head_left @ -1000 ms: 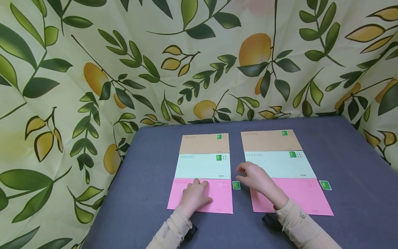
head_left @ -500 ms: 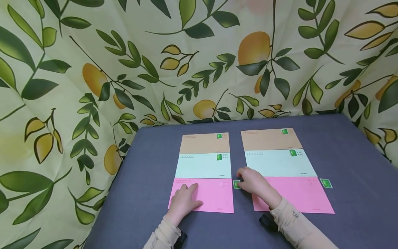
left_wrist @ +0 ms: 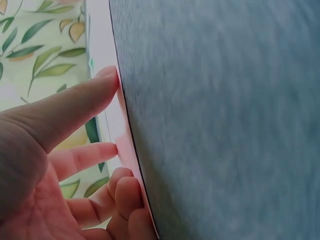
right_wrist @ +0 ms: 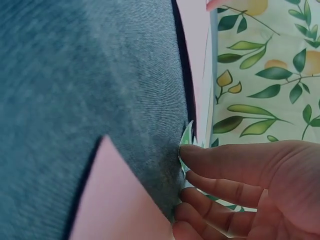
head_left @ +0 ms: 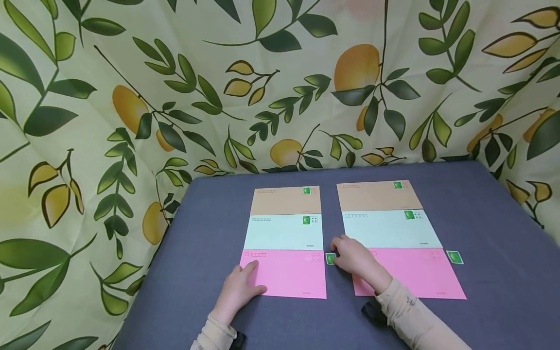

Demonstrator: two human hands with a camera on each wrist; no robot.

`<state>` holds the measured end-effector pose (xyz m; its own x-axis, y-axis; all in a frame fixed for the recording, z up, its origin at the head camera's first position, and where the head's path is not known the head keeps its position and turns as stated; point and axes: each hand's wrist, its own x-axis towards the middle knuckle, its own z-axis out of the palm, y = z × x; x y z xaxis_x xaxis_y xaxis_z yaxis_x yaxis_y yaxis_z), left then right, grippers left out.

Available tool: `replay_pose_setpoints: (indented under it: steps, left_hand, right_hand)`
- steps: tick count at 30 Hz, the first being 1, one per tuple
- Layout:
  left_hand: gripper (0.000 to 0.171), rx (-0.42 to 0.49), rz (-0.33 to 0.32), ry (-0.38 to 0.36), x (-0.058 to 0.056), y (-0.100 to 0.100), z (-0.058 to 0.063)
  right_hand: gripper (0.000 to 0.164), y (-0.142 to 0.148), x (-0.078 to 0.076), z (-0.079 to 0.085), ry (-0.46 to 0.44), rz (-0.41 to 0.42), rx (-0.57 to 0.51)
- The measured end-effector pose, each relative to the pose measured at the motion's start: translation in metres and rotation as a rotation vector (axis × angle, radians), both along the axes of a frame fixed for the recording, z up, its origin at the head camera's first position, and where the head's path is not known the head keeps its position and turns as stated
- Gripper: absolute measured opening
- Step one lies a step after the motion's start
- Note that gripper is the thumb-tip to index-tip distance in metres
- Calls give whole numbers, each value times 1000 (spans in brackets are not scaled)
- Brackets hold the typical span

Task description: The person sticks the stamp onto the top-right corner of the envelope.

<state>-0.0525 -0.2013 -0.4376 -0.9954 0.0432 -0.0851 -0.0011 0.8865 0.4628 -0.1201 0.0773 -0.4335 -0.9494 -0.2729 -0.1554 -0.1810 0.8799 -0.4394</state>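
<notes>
My right hand (head_left: 356,255) pinches the edge of a small green postage stamp (head_left: 330,258) between thumb and index finger. In the right wrist view the stamp (right_wrist: 186,142) bends up under the thumb. It is just right of the left pink envelope (head_left: 293,277), level with its printed stamp box. My left hand (head_left: 236,291) rests with spread fingers on that envelope's left edge; the left wrist view shows thumb and fingertips at the edge (left_wrist: 122,120). The right hand's wrist passes over the right pink envelope (head_left: 424,274).
A second green stamp (head_left: 454,257) lies right of the right pink envelope. Above the pink envelopes lie mint envelopes (head_left: 280,236) and brown envelopes (head_left: 284,203), each bearing a green stamp. A leaf-patterned cloth (head_left: 245,121) hangs behind the blue-grey table (head_left: 175,291).
My right hand has come down to the loose stamp and taken its edge. My left hand has slid left across the pink envelope to its left edge.
</notes>
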Motion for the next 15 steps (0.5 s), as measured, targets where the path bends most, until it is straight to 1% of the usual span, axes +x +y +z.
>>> replay_pose_setpoints:
  steps: [5, 8, 15]
  left_hand:
    - [64, 0, -4, 11, -1, -5, -2]
    - [64, 3, -10, 20, -1, -5, -2]
    - [63, -1, -7, 16, -1, -4, -1]
  right_hand:
    - [7, -1, 1, -2, 11, 4, 17]
    - [9, -1, 2, -1, 18, 4, 13]
    - [15, -2, 2, -3, 13, -10, -47]
